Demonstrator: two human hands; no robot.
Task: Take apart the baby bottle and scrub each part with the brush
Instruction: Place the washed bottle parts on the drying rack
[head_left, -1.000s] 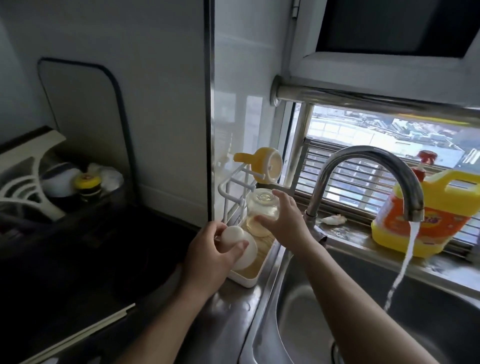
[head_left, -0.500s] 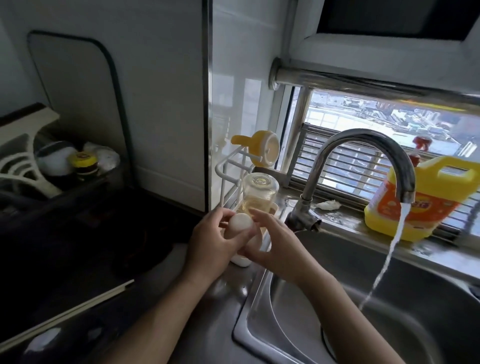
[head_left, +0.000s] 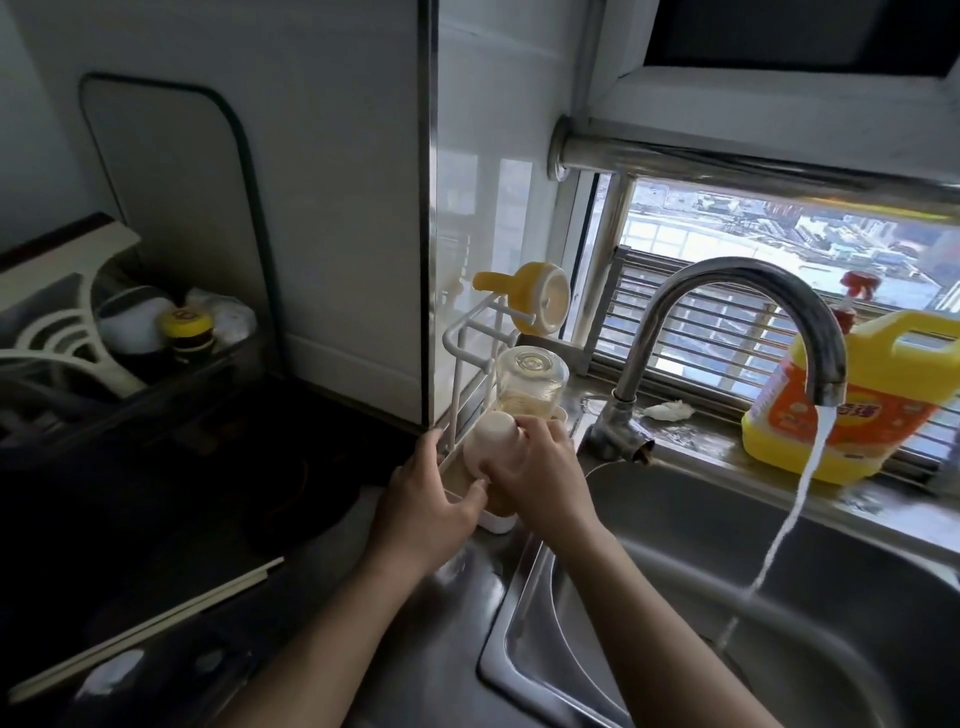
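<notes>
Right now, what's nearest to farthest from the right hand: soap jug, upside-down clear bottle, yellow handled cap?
From the right hand:
1. Clear bottle, just behind it on the rack.
2. Yellow handled cap, higher up the rack.
3. Soap jug, far right on the sill.

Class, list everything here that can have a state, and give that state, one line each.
Tap, running into the sink.
White cap, held by left hand and right hand.
Clear bottle, upside down on the drying rack.
Yellow handled collar, perched atop the rack.
Detergent jug, upright on the ledge.
</notes>
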